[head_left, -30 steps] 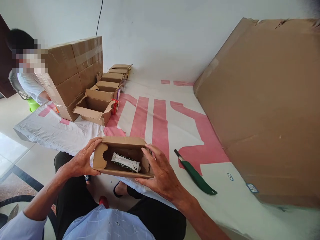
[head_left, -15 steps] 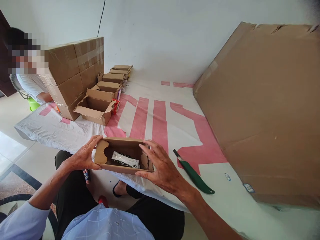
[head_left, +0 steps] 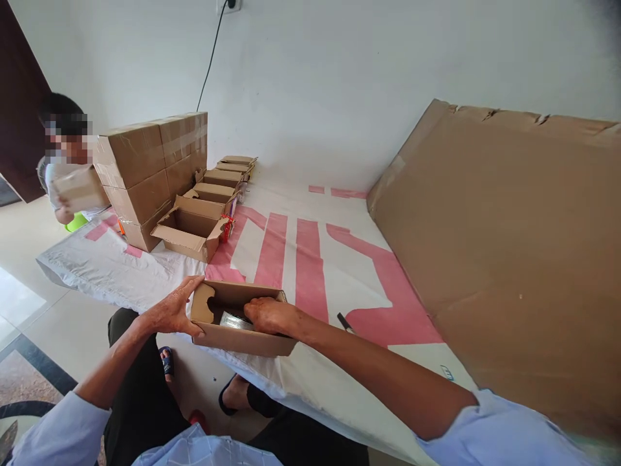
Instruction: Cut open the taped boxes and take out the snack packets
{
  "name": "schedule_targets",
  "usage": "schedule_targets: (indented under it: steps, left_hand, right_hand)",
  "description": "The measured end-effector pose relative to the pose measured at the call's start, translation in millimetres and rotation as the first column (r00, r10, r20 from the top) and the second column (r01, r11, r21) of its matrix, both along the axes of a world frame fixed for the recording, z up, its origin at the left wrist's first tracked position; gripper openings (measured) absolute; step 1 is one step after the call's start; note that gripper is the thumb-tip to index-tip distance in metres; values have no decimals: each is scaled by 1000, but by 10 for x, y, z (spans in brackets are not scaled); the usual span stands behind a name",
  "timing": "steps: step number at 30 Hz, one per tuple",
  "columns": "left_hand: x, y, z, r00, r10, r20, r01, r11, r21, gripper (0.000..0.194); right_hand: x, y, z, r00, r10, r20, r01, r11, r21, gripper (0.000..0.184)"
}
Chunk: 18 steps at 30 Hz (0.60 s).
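A small open cardboard box (head_left: 228,336) rests at the near edge of the white and pink sheet (head_left: 310,259). My left hand (head_left: 172,310) grips the box's left end, thumb over its rounded flap. My right hand (head_left: 266,315) reaches down inside the box with fingers curled onto a small white and dark packet (head_left: 231,320); whether it grips the packet is hidden. A green-handled knife (head_left: 345,322) lies just right of the box, mostly covered by my right forearm.
A large flat cardboard sheet (head_left: 504,259) leans at the right. Several small open boxes (head_left: 194,226) line up beside stacked sealed cartons (head_left: 145,175) at the left. Another person (head_left: 68,168) behind the cartons holds a carton. Tiled floor lies at the left.
My right hand moved from the box's right rim down into the box onto the packet. The view tilted up and the box now sits lower on the sheet's edge.
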<state>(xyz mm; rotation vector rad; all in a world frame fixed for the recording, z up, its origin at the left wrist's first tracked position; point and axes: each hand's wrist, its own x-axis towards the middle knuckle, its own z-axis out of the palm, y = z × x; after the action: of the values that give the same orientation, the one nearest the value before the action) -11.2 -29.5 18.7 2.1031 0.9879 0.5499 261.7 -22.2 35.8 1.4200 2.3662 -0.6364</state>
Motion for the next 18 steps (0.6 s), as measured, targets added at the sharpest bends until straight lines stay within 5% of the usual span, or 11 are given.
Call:
schedule_targets:
  steps: [7,12,18]
  left_hand:
    - [17,82,-55,1000,-5,11,5,1000,-7,128]
    - [128,135,-84,1000,0,0,0,999,47,131]
    - [390,214,-61,998,-26,-66,30,997,67,130]
  right_hand:
    - [95,-2,-19,999,-10,-40,10,1000,11,14]
    - [253,-38,103,986,-87,-146,99,992,77,33]
    - [482,-212,374,834,-277,-478,369,923,109,40]
